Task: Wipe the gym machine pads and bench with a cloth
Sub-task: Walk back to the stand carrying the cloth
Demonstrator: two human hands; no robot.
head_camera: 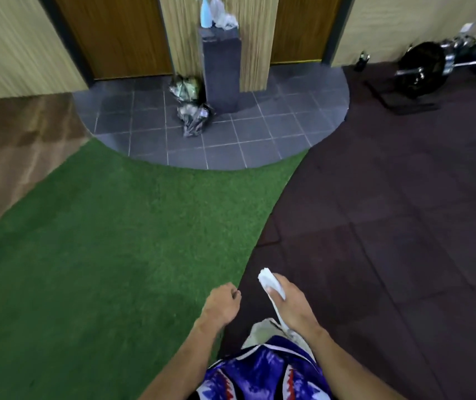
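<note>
My right hand (290, 303) is shut on a white cloth (270, 281), whose end sticks out past my fingers and whose tail hangs down toward my shorts. My left hand (221, 306) hangs beside it with the fingers loosely curled and nothing in it. Both hands are low in the view, over the seam between green turf and dark rubber flooring. No machine pad or bench is in sight. A light blue spray bottle (205, 13) stands on a dark pedestal (220, 67) straight ahead.
Two tied rubbish bags (192, 102) lie on the grey tiled step (259, 140) at the pedestal's foot. Wooden doors flank the pillar. A barbell with black plates (424, 70) rests on a stand at the far right. Green turf (101, 241) spreads left, dark rubber mats (389, 226) right.
</note>
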